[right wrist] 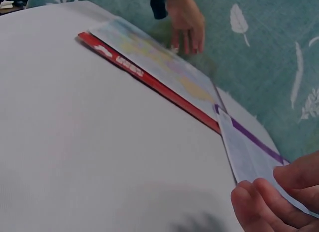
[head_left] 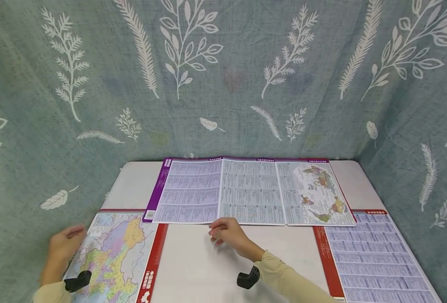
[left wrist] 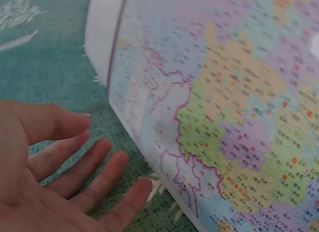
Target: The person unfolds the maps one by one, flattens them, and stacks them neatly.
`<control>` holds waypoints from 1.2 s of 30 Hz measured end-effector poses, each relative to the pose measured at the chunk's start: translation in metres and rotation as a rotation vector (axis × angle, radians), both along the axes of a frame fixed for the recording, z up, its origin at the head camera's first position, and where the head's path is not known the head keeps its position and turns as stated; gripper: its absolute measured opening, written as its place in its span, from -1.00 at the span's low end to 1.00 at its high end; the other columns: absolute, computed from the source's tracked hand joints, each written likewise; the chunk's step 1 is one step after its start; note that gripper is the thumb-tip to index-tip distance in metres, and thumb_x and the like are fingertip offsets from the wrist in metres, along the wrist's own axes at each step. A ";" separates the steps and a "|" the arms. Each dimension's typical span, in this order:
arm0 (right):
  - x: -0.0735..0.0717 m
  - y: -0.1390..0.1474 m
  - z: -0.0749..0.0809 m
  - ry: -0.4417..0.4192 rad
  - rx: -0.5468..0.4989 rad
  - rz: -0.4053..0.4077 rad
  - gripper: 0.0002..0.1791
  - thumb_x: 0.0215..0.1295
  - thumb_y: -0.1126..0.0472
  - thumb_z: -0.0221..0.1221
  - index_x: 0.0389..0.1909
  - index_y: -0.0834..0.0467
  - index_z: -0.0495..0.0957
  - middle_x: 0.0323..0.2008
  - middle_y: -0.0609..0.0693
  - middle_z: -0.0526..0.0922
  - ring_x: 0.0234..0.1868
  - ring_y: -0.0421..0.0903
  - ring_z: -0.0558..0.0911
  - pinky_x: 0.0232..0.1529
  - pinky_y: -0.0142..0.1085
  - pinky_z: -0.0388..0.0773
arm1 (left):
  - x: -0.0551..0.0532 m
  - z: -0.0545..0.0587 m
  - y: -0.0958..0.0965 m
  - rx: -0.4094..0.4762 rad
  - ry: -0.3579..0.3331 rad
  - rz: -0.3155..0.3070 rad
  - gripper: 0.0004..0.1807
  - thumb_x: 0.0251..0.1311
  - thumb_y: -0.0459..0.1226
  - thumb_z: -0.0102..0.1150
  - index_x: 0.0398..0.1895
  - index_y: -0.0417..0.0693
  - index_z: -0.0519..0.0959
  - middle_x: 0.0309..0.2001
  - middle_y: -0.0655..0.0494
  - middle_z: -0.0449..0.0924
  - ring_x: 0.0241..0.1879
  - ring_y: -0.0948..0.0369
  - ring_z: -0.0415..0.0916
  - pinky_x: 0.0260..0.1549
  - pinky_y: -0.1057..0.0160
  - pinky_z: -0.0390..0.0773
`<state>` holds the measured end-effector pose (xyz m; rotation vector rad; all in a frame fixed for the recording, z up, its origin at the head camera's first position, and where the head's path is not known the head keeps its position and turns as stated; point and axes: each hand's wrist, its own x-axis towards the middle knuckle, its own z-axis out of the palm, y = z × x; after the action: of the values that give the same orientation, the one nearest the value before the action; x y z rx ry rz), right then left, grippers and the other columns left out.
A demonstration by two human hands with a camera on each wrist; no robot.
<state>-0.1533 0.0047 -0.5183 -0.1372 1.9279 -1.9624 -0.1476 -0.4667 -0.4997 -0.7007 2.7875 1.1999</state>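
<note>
A colourful map sheet with a red strip down its right side lies on the left of the white table. My left hand hovers at its outer edge, fingers loosely spread and apart from the sheet in the left wrist view. Along the back lies a long purple-edged sheet, folded in panels of small text, with a world map on its right panel. My right hand is at its front edge, fingers loosely bent and nothing visible between them. Whether the fingertips touch the sheet, I cannot tell.
On the right side of the table lies another red-bordered sheet covered in text. The purple-edged sheet overlaps the back corners of both side sheets. A green leaf-patterned cloth hangs behind and around the table.
</note>
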 end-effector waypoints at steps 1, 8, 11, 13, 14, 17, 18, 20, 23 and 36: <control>0.000 -0.004 0.000 -0.002 -0.005 0.004 -0.76 0.14 0.54 0.08 -0.15 0.46 0.53 -0.26 0.38 0.60 -0.33 0.16 0.66 -0.33 -0.03 0.63 | -0.001 0.000 0.001 -0.059 -0.013 -0.011 -0.46 0.32 -0.19 -0.03 0.21 -0.44 0.32 -0.09 -0.19 0.57 -0.15 0.11 0.49 -0.16 0.05 0.48; 0.004 -0.036 -0.007 -0.022 -0.067 0.045 -0.75 0.15 0.54 0.08 -0.12 0.48 0.51 -0.30 0.30 0.63 -0.32 0.20 0.67 -0.32 -0.03 0.64 | -0.005 -0.009 -0.001 -0.175 -0.121 -0.028 -0.47 0.24 -0.20 -0.04 0.14 -0.45 0.32 0.07 -0.45 0.36 0.03 -0.34 0.13 -0.11 -0.23 0.24; 0.005 -0.050 -0.011 -0.042 -0.093 0.058 -0.75 0.15 0.53 0.07 -0.13 0.50 0.50 -0.34 0.25 0.64 -0.34 0.15 0.68 -0.33 -0.06 0.65 | -0.006 -0.012 -0.001 -0.173 -0.122 -0.020 -0.48 0.23 -0.20 -0.04 0.13 -0.45 0.34 0.04 -0.45 0.38 0.02 -0.34 0.14 -0.12 -0.23 0.25; 0.006 -0.059 -0.015 -0.064 -0.112 0.065 -0.74 0.14 0.53 0.07 -0.12 0.51 0.50 -0.34 0.24 0.65 -0.36 0.12 0.69 -0.34 -0.09 0.65 | -0.006 -0.014 -0.001 -0.172 -0.102 -0.014 -0.48 0.22 -0.21 -0.04 0.12 -0.46 0.36 0.02 -0.45 0.41 0.00 -0.34 0.17 -0.12 -0.22 0.27; 0.005 -0.064 -0.017 -0.077 -0.120 0.069 -0.73 0.13 0.53 0.06 -0.12 0.51 0.49 -0.34 0.23 0.65 -0.37 0.10 0.69 -0.34 -0.11 0.65 | -0.006 -0.015 0.000 -0.174 -0.091 -0.008 -0.49 0.22 -0.22 -0.04 0.12 -0.47 0.37 0.01 -0.44 0.42 0.00 -0.34 0.19 -0.11 -0.21 0.27; 0.006 -0.076 -0.023 -0.123 -0.141 0.076 -0.71 0.12 0.50 0.09 -0.10 0.50 0.49 -0.35 0.25 0.66 -0.37 0.08 0.70 -0.35 -0.14 0.66 | -0.007 -0.019 0.003 -0.174 -0.070 0.006 -0.49 0.20 -0.24 -0.04 0.11 -0.48 0.37 0.00 -0.45 0.43 0.00 -0.33 0.20 -0.09 -0.21 0.27; 0.006 -0.080 -0.025 -0.139 -0.146 0.075 -0.71 0.11 0.49 0.10 -0.10 0.49 0.49 -0.36 0.25 0.66 -0.37 0.08 0.70 -0.36 -0.15 0.66 | -0.008 -0.020 0.005 -0.172 -0.074 0.016 -0.49 0.20 -0.25 -0.04 0.12 -0.48 0.36 0.03 -0.46 0.41 0.00 -0.32 0.21 -0.09 -0.21 0.28; 0.008 -0.088 -0.029 -0.174 -0.159 0.074 -0.70 0.11 0.47 0.12 -0.10 0.46 0.48 -0.37 0.24 0.66 -0.36 0.08 0.70 -0.35 -0.16 0.66 | -0.009 -0.022 0.007 -0.176 -0.083 0.026 -0.48 0.20 -0.26 -0.05 0.14 -0.49 0.34 0.06 -0.47 0.37 0.03 -0.34 0.18 -0.04 -0.23 0.25; 0.012 -0.098 -0.032 -0.219 -0.170 0.070 -0.68 0.12 0.44 0.14 -0.07 0.44 0.47 -0.37 0.20 0.66 -0.33 0.07 0.70 -0.33 -0.17 0.65 | -0.010 -0.025 0.009 -0.175 -0.114 0.035 -0.46 0.22 -0.27 -0.07 0.18 -0.51 0.29 0.09 -0.49 0.31 0.06 -0.36 0.15 0.01 -0.27 0.22; 0.024 -0.116 -0.034 -0.376 -0.353 0.014 -0.50 0.13 0.51 0.11 0.12 0.48 0.27 -0.17 0.26 0.61 -0.16 0.12 0.66 -0.14 -0.08 0.61 | -0.007 -0.034 0.010 -0.237 -0.033 0.032 -0.53 0.11 -0.37 -0.17 0.08 -0.48 0.38 -0.06 -0.46 0.41 -0.02 -0.33 0.27 -0.06 -0.18 0.29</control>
<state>-0.1294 -0.1113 -0.5518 0.1170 1.3359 -2.1227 -0.1544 -0.4568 -0.5342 -0.7737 2.9306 0.8599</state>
